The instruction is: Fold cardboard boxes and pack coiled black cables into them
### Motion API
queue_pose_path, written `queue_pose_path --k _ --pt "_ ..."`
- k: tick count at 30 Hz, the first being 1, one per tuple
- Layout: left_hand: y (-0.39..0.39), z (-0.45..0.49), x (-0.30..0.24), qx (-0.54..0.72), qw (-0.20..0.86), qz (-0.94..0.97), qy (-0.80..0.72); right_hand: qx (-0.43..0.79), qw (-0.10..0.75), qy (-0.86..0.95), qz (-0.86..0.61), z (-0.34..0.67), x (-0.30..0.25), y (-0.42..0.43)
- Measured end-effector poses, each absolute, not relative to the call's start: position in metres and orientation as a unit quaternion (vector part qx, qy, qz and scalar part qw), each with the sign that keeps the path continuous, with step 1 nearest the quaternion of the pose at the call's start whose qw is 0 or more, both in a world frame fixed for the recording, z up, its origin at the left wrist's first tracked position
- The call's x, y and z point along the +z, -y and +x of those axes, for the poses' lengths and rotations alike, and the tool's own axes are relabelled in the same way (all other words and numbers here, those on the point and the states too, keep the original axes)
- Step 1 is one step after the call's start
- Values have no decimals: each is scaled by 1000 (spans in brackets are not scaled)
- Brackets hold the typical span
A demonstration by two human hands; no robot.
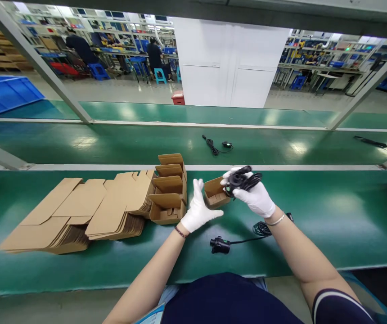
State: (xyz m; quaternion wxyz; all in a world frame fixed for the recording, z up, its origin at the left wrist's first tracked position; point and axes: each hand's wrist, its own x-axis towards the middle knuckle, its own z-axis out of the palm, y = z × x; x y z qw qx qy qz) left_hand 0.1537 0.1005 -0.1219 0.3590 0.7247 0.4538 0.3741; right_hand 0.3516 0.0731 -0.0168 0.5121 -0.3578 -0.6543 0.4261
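Note:
My left hand (198, 209), in a white glove, grips a small open cardboard box (215, 193) by its side. My right hand (252, 195), also gloved, holds a black device with a coiled black cable (240, 181) over the box opening. On the green belt just below my hands lies a similar black device with a cable (219, 245). To the left of my left hand stands a row of several open cardboard boxes (168, 189), next to stacks of flat cardboard box blanks (78, 207).
The green conveyor belt (331, 211) runs crosswise under my hands. Two more black cabled devices (218, 146) (371, 141) lie on a farther green belt. Beyond the metal frame, a blue crate (7, 94) and seated co-workers (156, 58) at shelved workbenches show.

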Motion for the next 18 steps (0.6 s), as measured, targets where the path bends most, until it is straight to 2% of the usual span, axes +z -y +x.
queue_pose_path --k 5,10,13,18 --pt "-119 169 -136 398 367 687 -484 238 268 852 -381 342 -20 -105" --pt "-125 167 -137 414 330 713 -459 74 55 903 -419 338 -31 -118" --pt "-125 167 -136 414 335 710 -460 51 -32 904 -423 333 -35 -122" --pt "-124 169 -135 409 381 706 -435 79 -127 903 -402 321 -37 -139"
